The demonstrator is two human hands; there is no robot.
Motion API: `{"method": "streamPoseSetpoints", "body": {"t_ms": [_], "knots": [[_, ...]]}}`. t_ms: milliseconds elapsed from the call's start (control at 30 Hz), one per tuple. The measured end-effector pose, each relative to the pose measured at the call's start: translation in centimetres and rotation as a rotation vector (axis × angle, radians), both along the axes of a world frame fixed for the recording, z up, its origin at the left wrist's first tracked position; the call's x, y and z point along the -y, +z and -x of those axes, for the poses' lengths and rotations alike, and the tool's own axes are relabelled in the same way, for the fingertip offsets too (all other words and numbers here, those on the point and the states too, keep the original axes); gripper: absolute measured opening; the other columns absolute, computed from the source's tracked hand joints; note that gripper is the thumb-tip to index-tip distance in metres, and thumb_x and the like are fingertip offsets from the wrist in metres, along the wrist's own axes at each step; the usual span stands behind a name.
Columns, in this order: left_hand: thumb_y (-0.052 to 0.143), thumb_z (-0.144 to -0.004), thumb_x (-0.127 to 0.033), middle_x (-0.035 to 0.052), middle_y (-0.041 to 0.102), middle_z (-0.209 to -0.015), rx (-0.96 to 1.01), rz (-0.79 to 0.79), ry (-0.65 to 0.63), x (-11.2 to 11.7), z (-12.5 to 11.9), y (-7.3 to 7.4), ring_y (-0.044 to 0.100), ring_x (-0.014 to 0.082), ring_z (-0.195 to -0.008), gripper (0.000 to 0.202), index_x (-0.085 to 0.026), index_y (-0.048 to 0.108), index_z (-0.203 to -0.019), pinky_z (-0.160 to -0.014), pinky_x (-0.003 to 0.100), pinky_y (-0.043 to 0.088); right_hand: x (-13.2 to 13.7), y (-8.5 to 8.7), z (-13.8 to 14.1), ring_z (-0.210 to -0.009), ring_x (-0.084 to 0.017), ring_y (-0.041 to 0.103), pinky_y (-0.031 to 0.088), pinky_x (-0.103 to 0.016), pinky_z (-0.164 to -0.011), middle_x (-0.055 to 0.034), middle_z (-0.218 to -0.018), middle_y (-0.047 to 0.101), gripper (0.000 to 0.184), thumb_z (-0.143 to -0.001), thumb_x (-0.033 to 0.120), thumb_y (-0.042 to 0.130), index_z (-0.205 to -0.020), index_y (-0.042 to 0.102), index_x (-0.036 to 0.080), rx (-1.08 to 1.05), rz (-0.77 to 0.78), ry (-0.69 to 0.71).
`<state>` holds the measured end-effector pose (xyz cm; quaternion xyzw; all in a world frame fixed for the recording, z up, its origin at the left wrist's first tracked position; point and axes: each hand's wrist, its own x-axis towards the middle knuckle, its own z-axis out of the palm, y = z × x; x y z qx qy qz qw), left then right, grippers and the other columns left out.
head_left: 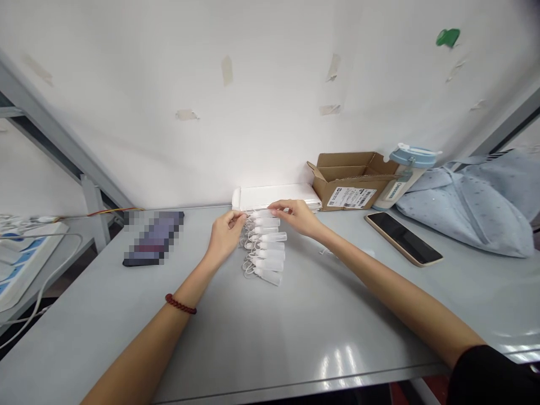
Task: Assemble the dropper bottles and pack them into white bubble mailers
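Several small translucent white bottles (pixel 270 264) with thin white cord loops (pixel 250 269) lie side by side in a column on the grey table. Their cords point left and their bodies point right. At the far end of the column, my left hand (pixel 225 233) pinches the cord end of the farthest bottle (pixel 262 214). The fingers of my right hand (pixel 297 216) close on the other end of that same bottle. Another clear piece with a white cord (pixel 325 251) lies partly hidden under my right forearm.
Behind the bottles lies a stack of flat white boxes (pixel 274 195). An open cardboard box (pixel 352 183), a blue-lidded cup (pixel 400 177) and a light blue fabric bag (pixel 468 208) stand to the right. One phone (pixel 405 239) lies right; a pixelated dark object (pixel 156 239) left, near a power strip (pixel 27 264).
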<state>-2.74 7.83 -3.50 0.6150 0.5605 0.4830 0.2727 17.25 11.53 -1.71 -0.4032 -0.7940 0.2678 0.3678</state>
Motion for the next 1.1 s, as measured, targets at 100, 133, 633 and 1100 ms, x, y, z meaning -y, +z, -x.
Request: {"method": "streamPoseSetpoints", "body": {"t_ms": [100, 133, 633, 1100], "knots": [[0.053, -0.075, -0.037, 0.0006, 0.063, -0.066, 0.011, 0.019, 0.006, 0.2, -0.2, -0.2, 0.055, 0.0147, -0.062, 0.024, -0.016, 0.064, -0.079, -0.061, 0.024, 0.040, 0.0, -0.1, 0.0, -0.086, -0.015, 0.061, 0.044, -0.027, -0.072, -0.0032, -0.097, 0.071, 0.018, -0.083, 0.020, 0.052, -0.091, 0.068, 0.018, -0.018, 0.012, 0.010], [0.052, -0.075, -0.036, 0.0006, 0.063, -0.065, 0.016, 0.024, 0.008, 0.3, -0.3, -0.2, 0.056, 0.0148, -0.062, 0.024, -0.016, 0.064, -0.080, -0.061, 0.024, 0.041, 0.0, -0.1, -0.1, -0.088, -0.015, 0.061, 0.044, -0.027, -0.073, -0.0034, -0.097, 0.071, 0.019, -0.083, 0.019, 0.051, -0.091, 0.068, 0.018, -0.022, 0.012, 0.008], [0.049, -0.079, -0.033, 0.0039, 0.065, -0.080, 0.047, 0.011, 0.152, 1.9, 0.0, 0.3, 0.057, 0.0137, -0.065, 0.026, -0.014, 0.064, -0.089, -0.058, 0.023, 0.042, 1.3, 1.9, -2.7, -0.088, -0.017, 0.060, 0.045, -0.030, -0.073, -0.0055, -0.102, 0.068, 0.021, -0.083, 0.025, 0.050, -0.094, 0.066, 0.018, 0.063, 0.017, -0.042], [0.048, -0.084, -0.010, -0.0016, 0.056, -0.065, -0.572, -0.637, -0.068, 6.0, -3.0, 1.9, 0.043, 0.0076, -0.052, 0.014, -0.016, 0.060, -0.088, -0.049, 0.019, 0.034, 6.7, 3.9, -12.1, -0.084, -0.024, 0.058, 0.041, -0.030, -0.061, -0.0076, -0.094, 0.062, 0.031, -0.074, 0.044, 0.057, -0.093, 0.058, 0.020, 0.877, 0.456, -0.183]]}}
